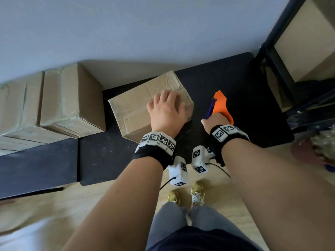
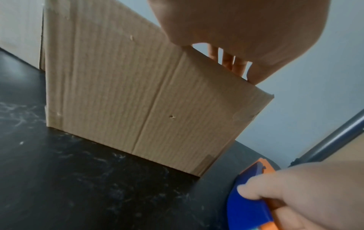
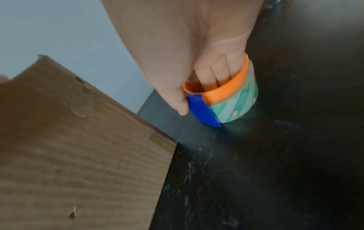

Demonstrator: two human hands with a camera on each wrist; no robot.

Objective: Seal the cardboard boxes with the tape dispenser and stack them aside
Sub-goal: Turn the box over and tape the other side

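Note:
A brown cardboard box stands on the black table, its flaps down and old tape on its top. My left hand lies flat on the box's near right corner, fingers spread; the left wrist view shows those fingers over the top edge of the box. To the right of the box my right hand grips the orange and blue tape dispenser. In the right wrist view the fingers go through the dispenser, which rests on the table with its patterned tape roll.
Two taped cardboard boxes stand side by side at the left against the wall. A dark metal shelf frame with a large box rises at the right. The table's front edge runs just behind my wrists.

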